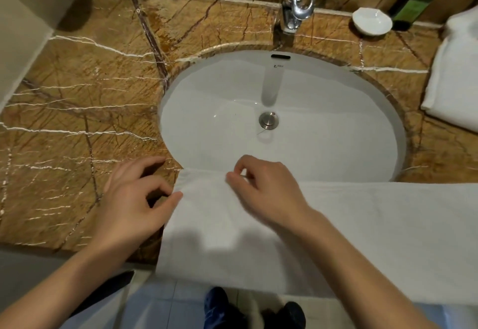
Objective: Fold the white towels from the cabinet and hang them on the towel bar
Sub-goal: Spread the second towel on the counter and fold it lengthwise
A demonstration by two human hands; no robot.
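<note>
Your white towel (336, 230) lies spread along the near edge of the marble worktop (77, 95). Its far edge bridges the front rim of the sink (219, 101) and its near side hangs off towards the floor. It probably lies like this because the flat strip of stone helps you line up the edges for a fold.

Your right hand (269, 189) rests on the towel near its left end, with thumb and forefinger pinching a little of the far edge, probably to lift or square that corner. Your left hand (134, 194) sits on the stone just beside the towel's short left edge. Its fingers are loosely curled and its thumb tip touches the cloth, but you cannot tell whether it has hold of anything.

A second folded towel (455, 70) sits on the right of the worktop, well apart from your hands. At the back stand the chrome tap (300, 0), a small white dish (372, 22) and a green bottle (413, 5).

The open basin is the main obstacle, since cloth pushed forward can sag into it. The towel bar is not in view.
</note>
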